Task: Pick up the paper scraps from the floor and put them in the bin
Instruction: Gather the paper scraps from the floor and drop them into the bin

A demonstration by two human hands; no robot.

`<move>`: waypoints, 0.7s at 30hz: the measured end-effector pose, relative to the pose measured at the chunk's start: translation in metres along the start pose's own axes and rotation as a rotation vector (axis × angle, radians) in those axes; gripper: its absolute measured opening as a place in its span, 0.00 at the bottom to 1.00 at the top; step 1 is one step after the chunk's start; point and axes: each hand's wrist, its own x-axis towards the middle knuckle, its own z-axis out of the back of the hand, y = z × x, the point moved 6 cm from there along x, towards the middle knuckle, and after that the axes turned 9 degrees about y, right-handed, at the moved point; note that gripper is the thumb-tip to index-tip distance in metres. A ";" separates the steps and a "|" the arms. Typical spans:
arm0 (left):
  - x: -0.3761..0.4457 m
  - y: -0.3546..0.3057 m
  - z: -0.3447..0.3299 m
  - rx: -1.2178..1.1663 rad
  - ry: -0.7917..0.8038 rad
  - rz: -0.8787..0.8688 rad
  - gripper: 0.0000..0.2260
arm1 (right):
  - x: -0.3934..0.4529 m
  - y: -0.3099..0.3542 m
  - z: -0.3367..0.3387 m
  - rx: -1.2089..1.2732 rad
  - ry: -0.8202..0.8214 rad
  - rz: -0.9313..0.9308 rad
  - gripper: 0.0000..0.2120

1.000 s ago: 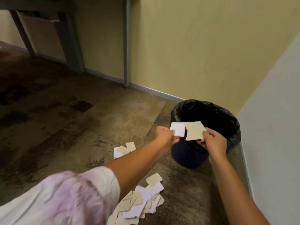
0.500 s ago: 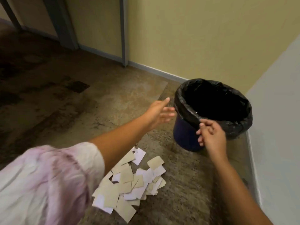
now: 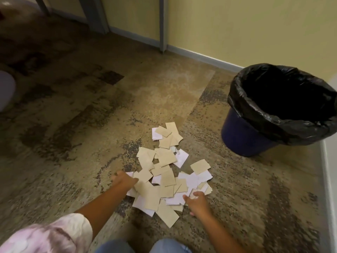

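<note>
A pile of tan and white paper scraps (image 3: 166, 172) lies on the mottled floor in the lower middle of the head view. My left hand (image 3: 124, 179) is down at the pile's left edge, fingers on the scraps, blurred. My right hand (image 3: 197, 200) rests at the pile's lower right edge with fingers spread over the papers. Whether either hand has a grip on a scrap is unclear. The bin (image 3: 242, 137), dark blue with a black liner bag over its rim, stands upright to the upper right of the pile, its inside dark.
A yellow wall with a grey skirting board (image 3: 200, 55) runs behind the bin, and a white wall (image 3: 330, 179) closes the right side. A grey post (image 3: 162, 24) and table legs (image 3: 94, 15) stand at the back. My knees (image 3: 142, 246) show at the bottom edge.
Both hands held scraps over the bin a second ago, then were empty beside it. They have since dropped to the pile on the floor, and the view tilted downward.
</note>
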 end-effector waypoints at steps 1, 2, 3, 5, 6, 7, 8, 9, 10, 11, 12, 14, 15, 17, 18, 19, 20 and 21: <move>0.004 0.003 -0.001 -0.008 -0.009 0.009 0.40 | 0.001 -0.003 -0.005 0.060 0.001 -0.018 0.26; 0.008 0.006 -0.003 0.004 -0.009 0.014 0.41 | 0.002 -0.005 -0.009 0.131 0.004 -0.035 0.25; 0.012 0.006 -0.006 0.028 0.002 0.018 0.42 | 0.003 -0.005 -0.011 0.197 0.004 -0.045 0.24; 0.020 0.006 -0.010 0.043 0.019 0.039 0.42 | 0.005 -0.002 -0.012 0.268 0.007 -0.048 0.18; 0.025 0.004 -0.012 0.006 0.027 0.053 0.41 | 0.007 0.001 -0.012 0.263 0.011 -0.049 0.14; 0.028 0.003 -0.013 -0.041 0.035 0.064 0.40 | 0.010 0.005 -0.012 0.238 0.010 -0.052 0.13; 0.031 0.000 -0.014 -0.077 0.046 0.063 0.38 | 0.013 0.008 -0.011 0.202 0.002 -0.054 0.15; 0.033 -0.004 -0.016 -0.093 0.060 0.054 0.37 | 0.015 0.012 -0.010 0.170 -0.012 -0.051 0.18; 0.035 -0.006 -0.019 -0.094 0.075 0.042 0.37 | 0.015 0.016 -0.010 0.146 -0.030 -0.044 0.19; 0.035 -0.007 -0.022 -0.060 0.083 0.033 0.37 | 0.016 0.019 -0.009 0.132 -0.049 -0.033 0.20; 0.033 -0.008 -0.023 0.009 0.069 0.030 0.39 | 0.016 0.021 -0.009 0.119 -0.066 -0.023 0.20; 0.029 -0.005 -0.023 0.175 -0.022 0.046 0.42 | 0.013 0.025 -0.010 0.084 -0.088 -0.003 0.19; 0.026 -0.003 -0.022 0.200 -0.063 0.060 0.43 | 0.011 0.026 -0.011 0.060 -0.091 0.007 0.17; 0.026 0.001 -0.025 0.149 -0.074 0.084 0.45 | 0.006 0.032 -0.011 0.019 -0.089 0.045 0.16; 0.027 0.001 -0.027 0.127 -0.056 0.096 0.46 | 0.004 0.035 -0.009 0.004 -0.095 0.068 0.16; 0.028 0.001 -0.028 0.121 -0.039 0.107 0.47 | 0.002 0.039 -0.006 -0.015 -0.109 0.092 0.17; 0.029 0.001 -0.029 0.123 -0.026 0.114 0.47 | 0.000 0.043 -0.002 -0.043 -0.133 0.117 0.18; 0.029 0.000 -0.029 0.128 -0.021 0.118 0.47 | -0.003 0.047 0.003 -0.070 -0.162 0.146 0.20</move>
